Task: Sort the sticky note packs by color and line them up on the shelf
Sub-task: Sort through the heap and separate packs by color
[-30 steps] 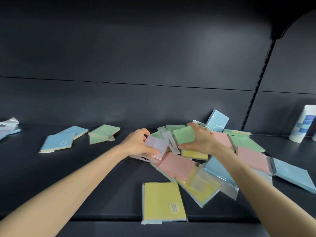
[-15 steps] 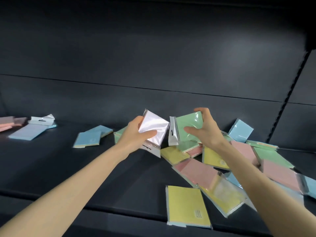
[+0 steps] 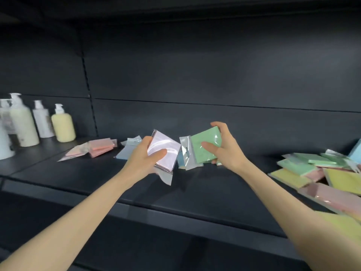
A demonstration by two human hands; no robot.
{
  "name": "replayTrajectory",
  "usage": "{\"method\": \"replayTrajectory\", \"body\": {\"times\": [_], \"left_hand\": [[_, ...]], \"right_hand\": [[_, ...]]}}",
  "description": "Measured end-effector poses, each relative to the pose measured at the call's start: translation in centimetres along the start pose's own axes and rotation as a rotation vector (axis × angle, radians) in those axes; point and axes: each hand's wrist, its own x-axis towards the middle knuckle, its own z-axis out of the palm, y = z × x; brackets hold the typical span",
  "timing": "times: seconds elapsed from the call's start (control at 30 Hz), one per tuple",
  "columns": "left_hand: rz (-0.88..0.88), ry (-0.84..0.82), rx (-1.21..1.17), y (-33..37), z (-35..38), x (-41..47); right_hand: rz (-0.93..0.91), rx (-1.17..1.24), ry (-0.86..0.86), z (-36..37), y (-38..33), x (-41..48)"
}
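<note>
My left hand (image 3: 145,159) grips a pale pink sticky note pack (image 3: 166,148) in shiny wrap, held above the dark shelf (image 3: 195,194). My right hand (image 3: 224,147) grips a green pack (image 3: 205,145) beside it, its clear hang tab pointing left. Pink packs (image 3: 99,146) lie grouped on the shelf at the left, with blue packs (image 3: 125,153) just right of them, partly hidden behind my left hand. A mixed heap (image 3: 320,173) of green, yellow and pink packs lies at the right.
Several pump bottles (image 3: 62,126), white and pale yellow, stand on the neighbouring shelf section at far left. An upright slotted post (image 3: 88,83) divides the sections. The shelf's back panel (image 3: 195,75) is dark.
Both hands carried their packs leftwards along the shelf, away from the heap. The view swung left, bringing the pink group and the bottles into sight.
</note>
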Motion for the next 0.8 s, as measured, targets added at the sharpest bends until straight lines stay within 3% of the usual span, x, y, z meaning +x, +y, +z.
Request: {"method": "replayTrajectory", "body": {"times": [0.2,0.5,0.8], "left_hand": [[-0.039,-0.002,-0.017,-3.4,-9.3,-0.3],[-0.077,-0.035,-0.001,-6.6,-15.3,3.4],[0.106,-0.036,0.159,-8.5,-18.3,8.6]], "right_hand": [[-0.008,-0.021,-0.010,9.7,-3.3,0.2],[-0.043,-0.094,0.030,14.9,-5.1,4.0],[-0.016,-0.065,0.075,17.9,-3.7,9.6]]}}
